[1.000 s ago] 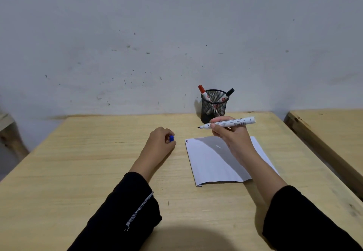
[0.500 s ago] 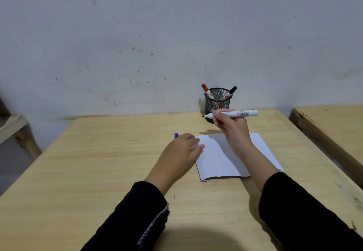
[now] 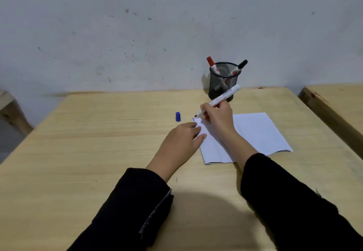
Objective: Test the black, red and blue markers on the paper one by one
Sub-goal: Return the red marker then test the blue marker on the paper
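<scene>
My right hand (image 3: 218, 119) grips the uncapped blue marker (image 3: 225, 95), a white barrel slanting up to the right, its dark tip at the far left corner of the white paper (image 3: 253, 132). Small black and red marks show at that corner. The blue cap (image 3: 178, 116) stands on the table left of the paper. My left hand (image 3: 182, 140) lies flat with its fingers on the paper's left edge. The red marker (image 3: 211, 63) and the black marker (image 3: 241, 65) stick out of the black mesh cup (image 3: 222, 85).
The wooden table (image 3: 98, 142) ends at a grey wall behind the cup. A second wooden table (image 3: 337, 103) stands close on the right. Part of a wooden bench (image 3: 7, 105) shows at the far left.
My left hand set the blue cap down on the table and moved right onto the paper's edge. My right hand lowered the marker, bringing its tip down to the paper's corner.
</scene>
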